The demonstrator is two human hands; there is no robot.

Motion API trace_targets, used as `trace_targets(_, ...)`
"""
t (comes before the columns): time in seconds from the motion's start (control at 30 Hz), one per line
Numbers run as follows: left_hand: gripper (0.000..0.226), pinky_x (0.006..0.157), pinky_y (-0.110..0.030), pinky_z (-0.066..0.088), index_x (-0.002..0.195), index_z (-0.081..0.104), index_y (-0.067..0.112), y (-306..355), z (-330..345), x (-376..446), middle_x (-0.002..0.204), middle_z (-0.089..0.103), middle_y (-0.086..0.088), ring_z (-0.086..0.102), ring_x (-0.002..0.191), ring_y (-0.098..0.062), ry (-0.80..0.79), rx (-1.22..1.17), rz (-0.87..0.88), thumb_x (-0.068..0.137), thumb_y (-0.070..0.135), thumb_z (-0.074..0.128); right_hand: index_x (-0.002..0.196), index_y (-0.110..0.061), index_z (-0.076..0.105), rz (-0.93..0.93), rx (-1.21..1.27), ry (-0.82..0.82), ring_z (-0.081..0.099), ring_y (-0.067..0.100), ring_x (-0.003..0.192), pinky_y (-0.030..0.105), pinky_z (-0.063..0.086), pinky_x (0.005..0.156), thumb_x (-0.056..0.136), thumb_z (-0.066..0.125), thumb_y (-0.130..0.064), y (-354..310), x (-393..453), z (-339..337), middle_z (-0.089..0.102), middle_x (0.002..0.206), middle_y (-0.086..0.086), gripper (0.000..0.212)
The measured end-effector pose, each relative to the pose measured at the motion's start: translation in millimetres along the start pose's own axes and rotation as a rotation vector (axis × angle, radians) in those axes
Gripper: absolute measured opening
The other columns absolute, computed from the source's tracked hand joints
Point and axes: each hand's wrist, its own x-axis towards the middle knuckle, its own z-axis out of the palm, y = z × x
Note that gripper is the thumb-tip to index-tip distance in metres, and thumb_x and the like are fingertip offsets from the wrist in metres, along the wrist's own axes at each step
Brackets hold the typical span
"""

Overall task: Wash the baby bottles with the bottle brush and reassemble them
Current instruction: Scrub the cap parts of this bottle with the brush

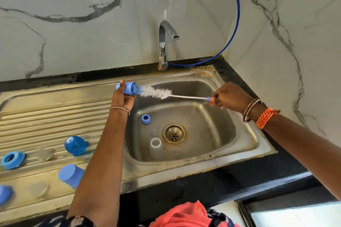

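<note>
Around the stainless-steel sink basin [212, 131], a chrome tap [164, 46] stood at the back edge with a thin blue hose [237, 14] curving up the marbled wall, and the black bench [230, 177] framed the steel. In the basin lay two loose parts: one blue screw ring [146, 118] and one clear plastic bottle [156, 146] beside the drain [174, 133]. On the ribbed drainboard [55, 116] sat one round blue dome cap [75, 145], one blue collar ring [12, 159], one light-blue tumbler-shaped cover [71, 175], part of another blue piece [4, 193] at the frame's edge, and two clear teats [45, 154], blurred. The left hand [122, 97] gripped a blue baby bottle [129, 88] over the basin's left rim, lying roughly level with its mouth facing right. The right hand [228, 97] pinched the handle end of the white bristled bottle brush [160, 92], whose long axis ran left to right, tip just entering the bottle's mouth.
</note>
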Motion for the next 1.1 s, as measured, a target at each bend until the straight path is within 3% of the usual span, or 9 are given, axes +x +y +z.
trace_targets(0.13,0.016,0.063,-0.035,0.054,0.101,0.052,0.009,-7.1,-8.1,3.4,0.096,0.058,-0.012,0.06,0.082,-0.022,0.054,0.225,-0.155,0.099,0.024,0.046,0.081,-0.016,0.076,-0.367,-0.35,0.673,0.064,0.032,0.068,0.032,0.046,0.063,0.073,0.068,-0.012,7.8,-1.8,16.4,0.068,0.071,0.006,0.012)
trace_targets(0.23,0.041,0.081,-0.034,0.041,0.113,0.052,0.01,-8.8,-10.0,2.9,0.113,0.057,-0.012,0.057,0.1,-0.026,0.015,0.323,-0.32,0.098,0.044,0.036,0.081,-0.016,0.075,-0.59,-0.495,0.808,0.06,0.027,0.064,0.031,0.044,0.062,0.06,0.075,-0.008,13.1,-0.8,20.1,0.066,0.069,0.0,0.023)
trace_targets(0.33,0.034,0.092,-0.036,0.042,0.118,0.049,0.006,-13.0,-11.8,9.3,0.121,0.053,-0.016,0.051,0.114,-0.029,0.055,0.216,-0.31,0.098,0.033,0.044,0.084,-0.016,0.076,-0.413,-0.383,0.633,0.061,0.025,0.066,0.028,0.042,0.06,0.069,0.074,-0.013,14.5,-8.6,14.7,0.069,0.074,0.003,0.016)
trace_targets(0.47,0.02,0.095,-0.039,0.047,0.095,0.052,0.006,-11.6,-12.5,13.0,0.1,0.059,-0.016,0.06,0.1,-0.027,0.027,0.156,-0.254,0.094,0.026,0.054,0.09,-0.002,0.076,0.033,0.218,-0.187,0.045,0.004,0.042,0.015,0.035,0.044,0.083,0.062,-0.008,13.5,-8.3,-1.3,0.07,0.064,0.002,0.017)
trace_targets(0.6,0.029,0.085,-0.038,0.045,0.104,0.053,0.007,-8.5,-15.6,12.9,0.101,0.058,-0.016,0.058,0.089,-0.026,0.056,0.335,-0.418,0.094,0.034,0.053,0.09,-0.016,0.077,-0.105,-0.204,0.249,0.066,0.019,0.072,0.025,0.047,0.061,0.084,0.063,-0.021,25.9,-5.9,9.7,0.071,0.076,-0.001,0.016)
trace_targets(0.73,0.03,0.085,-0.04,0.045,0.112,0.051,0.008,-9.3,-15.7,13.6,0.117,0.054,-0.015,0.054,0.102,-0.028,0.124,0.418,-0.463,0.094,0.032,0.054,0.085,-0.016,0.076,-0.658,-0.572,0.779,0.06,0.024,0.055,0.025,0.043,0.053,0.066,0.052,-0.008,26.9,-6.7,20.5,0.07,0.072,-0.002,0.032)
trace_targets(0.83,0.011,0.088,-0.036,0.048,0.096,0.055,0.007,-13.1,-19.1,12.5,0.114,0.057,-0.012,0.059,0.092,-0.023,0.151,0.351,-0.366,0.092,0.017,0.051,0.088,-0.018,0.076,-0.508,-0.438,0.627,0.063,0.025,0.063,0.029,0.046,0.059,0.074,0.055,-0.009,19.5,-10.5,27.5,0.071,0.077,0.0,0.027)
trace_targets(0.97,0.014,0.101,-0.032,0.045,0.085,0.054,0.005,-9.2,-21.1,4.1,0.077,0.061,-0.008,0.061,0.074,-0.017,0.096,0.175,-0.233,0.091,0.015,0.047,0.079,-0.01,0.076,0.027,0.285,-0.088,0.055,0.012,0.054,0.026,0.046,0.055,0.08,0.067,-0.016,16.6,-6.8,22.3,0.069,0.071,0.01,0.011)
trace_targets(1.1,0.019,0.091,-0.038,0.047,0.089,0.055,0.012,-1.6,-25.9,0.9,0.093,0.06,-0.01,0.059,0.085,-0.023,0.091,0.247,-0.286,0.089,0.031,0.049,0.099,-0.015,0.075,-0.173,-0.164,0.259,0.065,0.017,0.078,0.031,0.05,0.07,0.085,0.063,-0.019,21.5,-8.2,30.7,0.071,0.088,0.003,0.019)
